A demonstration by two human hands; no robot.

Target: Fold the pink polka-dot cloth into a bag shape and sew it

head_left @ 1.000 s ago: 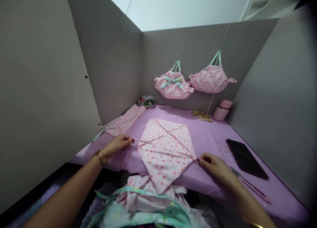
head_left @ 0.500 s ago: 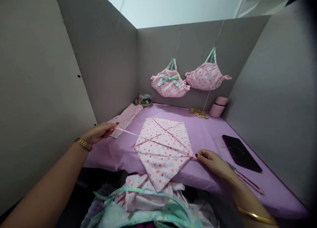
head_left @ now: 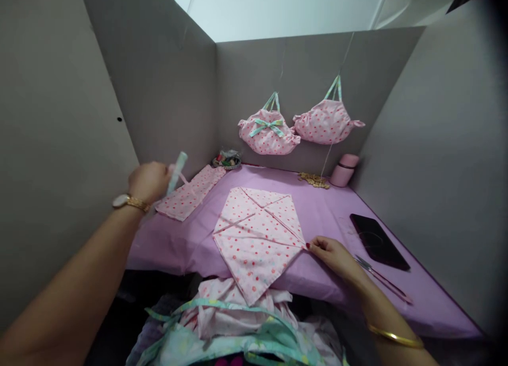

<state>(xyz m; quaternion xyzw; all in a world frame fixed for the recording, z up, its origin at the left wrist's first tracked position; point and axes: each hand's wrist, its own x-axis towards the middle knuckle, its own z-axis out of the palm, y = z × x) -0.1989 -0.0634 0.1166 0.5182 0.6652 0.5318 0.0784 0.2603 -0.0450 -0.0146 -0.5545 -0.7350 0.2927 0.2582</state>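
A pink dotted fabric piece (head_left: 257, 249) lies on the purple cloth, its lower point hanging over the front edge. Narrow folded lines cross its surface. At its right corner, my right hand (head_left: 327, 252) pinches the fabric between thumb and fingers. My left hand (head_left: 148, 181) is raised above the left side of the table, closed on a narrow fabric strap (head_left: 177, 173), pale green and pink and smeared by motion. Behind that hand lies a second dotted fabric piece (head_left: 192, 194).
Two dotted pouches (head_left: 270, 135) (head_left: 329, 123) hang on strings at the back wall. A basket of threads (head_left: 226, 160), a heap of small tan pieces (head_left: 313, 180) and a pink flask (head_left: 344, 171) stand behind. Right lie a black phone (head_left: 379, 241) and scissors (head_left: 384, 281). More fabric (head_left: 238, 318) covers my lap.
My left hand has risen and moved left with the strap, whose stretched length no longer crosses the fabric. My right hand stays at the corner. The view has shifted slightly.
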